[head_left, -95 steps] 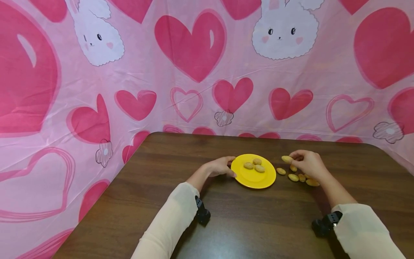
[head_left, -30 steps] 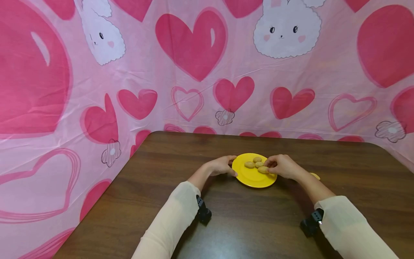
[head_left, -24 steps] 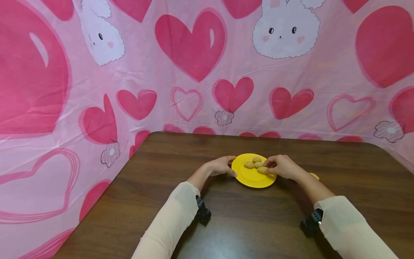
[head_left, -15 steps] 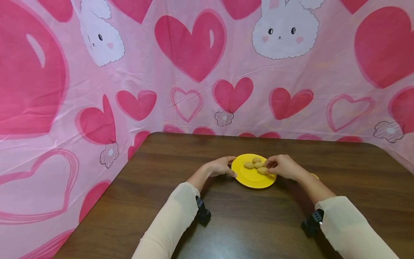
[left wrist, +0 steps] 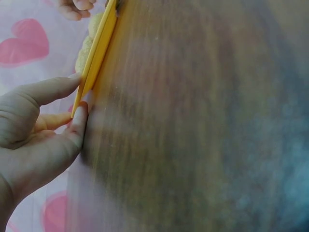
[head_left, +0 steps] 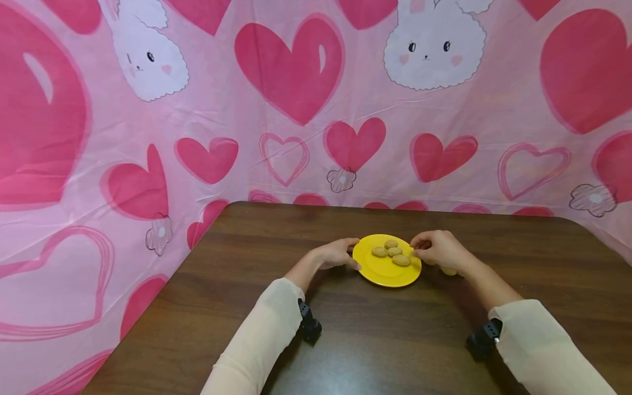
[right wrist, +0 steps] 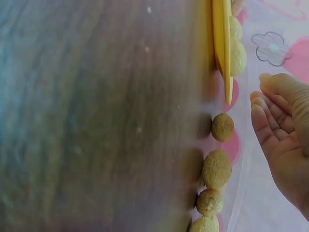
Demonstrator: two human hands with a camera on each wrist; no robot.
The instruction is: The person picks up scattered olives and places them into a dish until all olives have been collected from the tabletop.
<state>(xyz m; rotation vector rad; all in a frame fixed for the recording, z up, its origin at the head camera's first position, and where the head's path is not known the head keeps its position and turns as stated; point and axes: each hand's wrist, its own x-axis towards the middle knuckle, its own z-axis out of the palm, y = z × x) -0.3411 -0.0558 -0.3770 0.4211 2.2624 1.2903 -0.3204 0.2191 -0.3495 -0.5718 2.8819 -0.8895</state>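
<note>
A yellow plate carries several small, golden-brown, puffed puri shells. My left hand pinches the left rim; in the left wrist view, fingertips of that hand meet the plate's edge from both faces. Just off the plate's right rim hovers my right hand, loosely bent and holding nothing. Space shows between it and the shells in the right wrist view. More puri shells lie in a row on the table beside the plate; in the head view the right hand and forearm mostly cover them.
The brown wooden table reaches back to a pink cloth printed with hearts and rabbits. Black wrist cameras sit at both cream sleeves.
My right hand brought one puri shell from the table to the plate, let go of it there, and has drawn back to the right. The left hand stays at the rim.
</note>
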